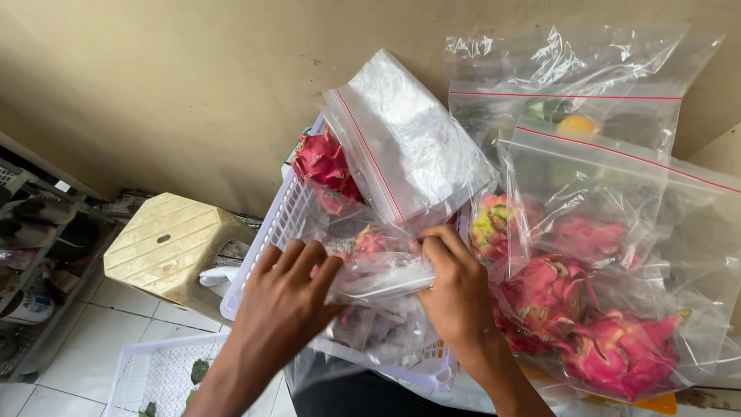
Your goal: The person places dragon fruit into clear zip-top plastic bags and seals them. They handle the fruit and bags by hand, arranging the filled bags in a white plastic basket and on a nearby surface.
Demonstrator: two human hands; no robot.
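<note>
Hands are pinching one clear bag [378,274] between them: left hand [289,297] and right hand [455,289] gripping opposite ends, holding it taut above the basket [270,239]; dragon fruit [587,324] lying right of them.

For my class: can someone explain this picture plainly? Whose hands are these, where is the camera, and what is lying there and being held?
There is one picture, from a camera worn on a person's head, looking down at their own bare hands. The left hand and right hand both grip a clear zip bag with something pink inside, over a white plastic basket. A loose dragon fruit lies in the basket. To the right are larger clear bags of dragon fruit. A pale plastic stool stands on the tiled floor.
</note>
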